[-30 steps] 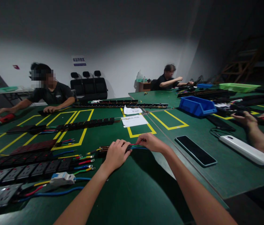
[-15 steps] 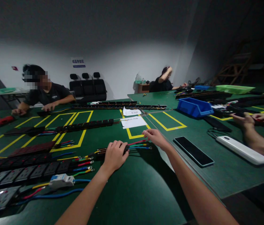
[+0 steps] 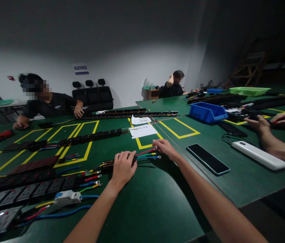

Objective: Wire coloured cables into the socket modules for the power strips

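Observation:
My left hand (image 3: 124, 165) lies curled over a bundle of wires (image 3: 107, 163) at the end of a black strip, its fingers wrapped round and pressing it near the table. From beneath it the loose ends fan out to the right: a red wire (image 3: 144, 153), a green and yellow wire and a blue wire (image 3: 150, 157), tipped with ring terminals. My right hand (image 3: 166, 149) is closed in a pinch at the red wire's tip; the fingers partly hide that end. Left of my hands lie black socket strips (image 3: 33, 189) with coloured leads and a white circuit breaker (image 3: 67, 197).
Right of my right arm lie a phone (image 3: 208, 159) and a white power bank (image 3: 258, 155). A blue bin (image 3: 208, 112) and paper sheets (image 3: 143, 131) are farther back. Co-workers sit across the table; another person's hands (image 3: 266, 131) are at the right.
The view has shifted slightly. My hands keep nearly the same places on the wires. The co-worker at the far left has raised a hand from the table; the one at the back has turned their head.

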`<action>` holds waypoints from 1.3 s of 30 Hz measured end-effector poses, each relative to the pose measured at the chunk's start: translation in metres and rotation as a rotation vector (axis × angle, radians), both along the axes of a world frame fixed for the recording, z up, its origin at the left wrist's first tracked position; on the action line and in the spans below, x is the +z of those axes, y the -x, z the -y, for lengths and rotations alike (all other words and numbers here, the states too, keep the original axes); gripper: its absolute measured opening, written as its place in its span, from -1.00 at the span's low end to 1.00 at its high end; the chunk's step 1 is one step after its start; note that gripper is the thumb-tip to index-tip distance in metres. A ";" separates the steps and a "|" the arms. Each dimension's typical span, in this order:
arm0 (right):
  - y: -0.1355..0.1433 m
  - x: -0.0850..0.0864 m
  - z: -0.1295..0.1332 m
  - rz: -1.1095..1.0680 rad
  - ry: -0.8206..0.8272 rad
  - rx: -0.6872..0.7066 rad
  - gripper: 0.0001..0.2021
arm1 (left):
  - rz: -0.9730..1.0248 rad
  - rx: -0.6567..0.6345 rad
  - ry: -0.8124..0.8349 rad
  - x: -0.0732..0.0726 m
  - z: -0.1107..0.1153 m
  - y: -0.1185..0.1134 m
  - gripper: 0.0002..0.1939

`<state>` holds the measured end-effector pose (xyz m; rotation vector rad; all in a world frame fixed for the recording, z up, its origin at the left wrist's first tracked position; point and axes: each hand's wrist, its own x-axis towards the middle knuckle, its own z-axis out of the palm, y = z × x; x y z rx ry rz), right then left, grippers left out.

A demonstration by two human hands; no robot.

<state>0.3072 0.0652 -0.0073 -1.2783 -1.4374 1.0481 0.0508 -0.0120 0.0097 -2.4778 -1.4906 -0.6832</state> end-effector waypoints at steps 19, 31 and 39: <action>0.020 0.016 0.017 -0.022 0.057 0.342 -0.75 | 0.074 -0.012 0.072 0.021 -0.003 -0.008 -0.66; 0.020 0.020 0.018 0.109 -0.067 0.378 -0.71 | 0.210 -0.183 0.655 0.027 -0.061 -0.015 -0.67; 0.013 0.023 0.016 0.362 -0.270 0.423 -0.65 | 0.302 -0.214 0.818 0.023 -0.067 -0.011 -0.53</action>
